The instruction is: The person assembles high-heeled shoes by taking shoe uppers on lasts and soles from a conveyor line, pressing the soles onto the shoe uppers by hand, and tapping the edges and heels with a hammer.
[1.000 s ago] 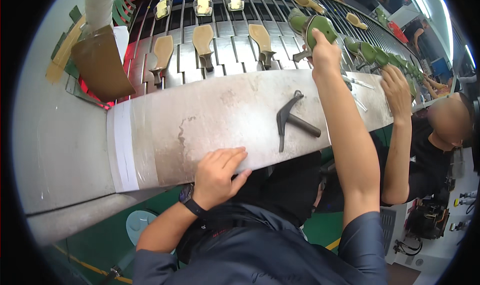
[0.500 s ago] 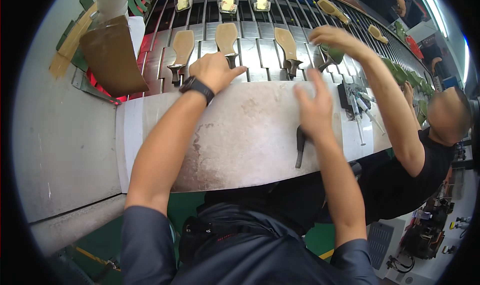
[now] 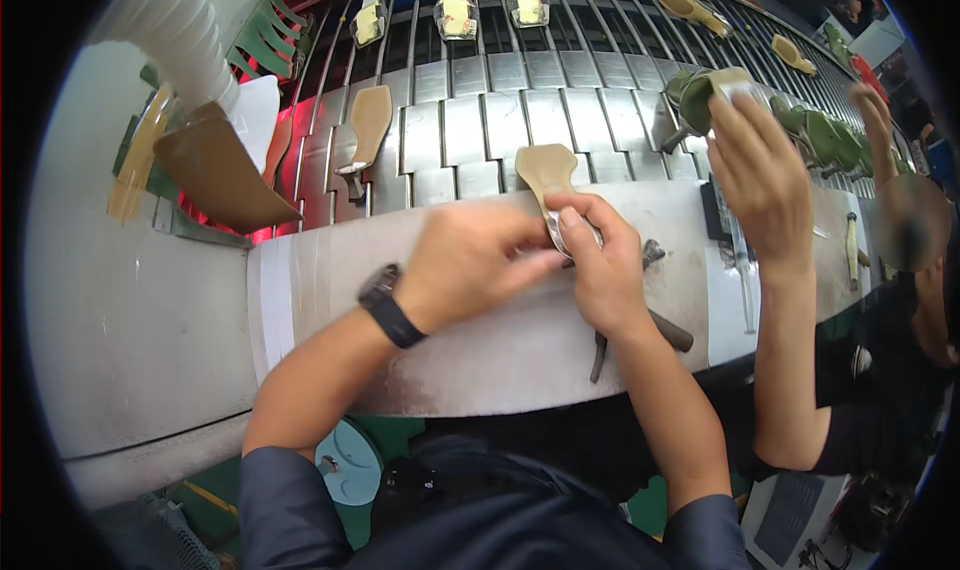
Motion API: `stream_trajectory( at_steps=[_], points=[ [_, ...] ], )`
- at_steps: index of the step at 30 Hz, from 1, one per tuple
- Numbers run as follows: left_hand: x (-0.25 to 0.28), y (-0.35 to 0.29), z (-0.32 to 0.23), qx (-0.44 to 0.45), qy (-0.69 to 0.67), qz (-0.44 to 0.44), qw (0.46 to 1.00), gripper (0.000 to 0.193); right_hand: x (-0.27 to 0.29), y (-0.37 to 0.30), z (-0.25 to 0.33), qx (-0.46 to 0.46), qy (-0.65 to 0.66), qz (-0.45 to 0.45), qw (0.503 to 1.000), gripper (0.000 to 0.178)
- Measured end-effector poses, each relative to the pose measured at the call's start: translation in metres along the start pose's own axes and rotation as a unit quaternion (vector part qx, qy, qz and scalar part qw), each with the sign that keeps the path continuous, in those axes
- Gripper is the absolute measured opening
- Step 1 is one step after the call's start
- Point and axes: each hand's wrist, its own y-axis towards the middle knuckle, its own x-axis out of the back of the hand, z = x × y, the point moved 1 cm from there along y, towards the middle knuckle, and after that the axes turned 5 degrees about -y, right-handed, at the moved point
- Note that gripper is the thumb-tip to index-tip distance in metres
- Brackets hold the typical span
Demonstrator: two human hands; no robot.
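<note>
My right hand (image 3: 605, 260) is closed on a tan shoe sole (image 3: 547, 170), its thumb pressed on the narrow heel end and the broad end pointing away. My left hand (image 3: 475, 265), blurred and wearing a black watch (image 3: 388, 308), has its fingers bent against that same heel end. What lies under the fingers is hidden. Another tan sole with a dark heel (image 3: 370, 125) lies on the metal conveyor, left of my hands. Beside my right hand is a small dark shiny piece (image 3: 653, 253), partly covered; its kind I cannot make out.
A dark handle (image 3: 672, 332) and a thin black tool (image 3: 598, 358) lie by my right wrist on the pale worktable (image 3: 470, 370). A co-worker's hand (image 3: 765, 175) reaches in at right near green pieces (image 3: 690, 100). Clear-wrapped yellowish items (image 3: 457, 15) sit farther back. A brown board (image 3: 220, 165) stands left.
Both hands have come together over the table, now around a sole. Two of the three nearer soles have left their places on the conveyor. The co-worker's hand has moved nearer.
</note>
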Motion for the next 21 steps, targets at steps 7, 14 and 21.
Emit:
stream_trajectory(
  at_steps=[7, 14, 21],
  points=[
    [0.023, 0.150, 0.214, 0.213, 0.083, -0.140, 0.963, 0.075, 0.003, -0.005, 0.009, -0.029, -0.061, -0.006, 0.998, 0.035],
    [0.003, 0.297, 0.316, 0.406, 0.143, -0.255, 0.866, 0.130, 0.009, -0.005, 0.007, -0.040, -0.043, 0.084, 0.995, 0.063],
    [0.004, 0.257, 0.269, 0.376, 0.163, -0.245, 0.879, 0.106, 0.006, -0.001, 0.009, -0.052, -0.088, 0.080, 0.992, 0.058]
  ],
)
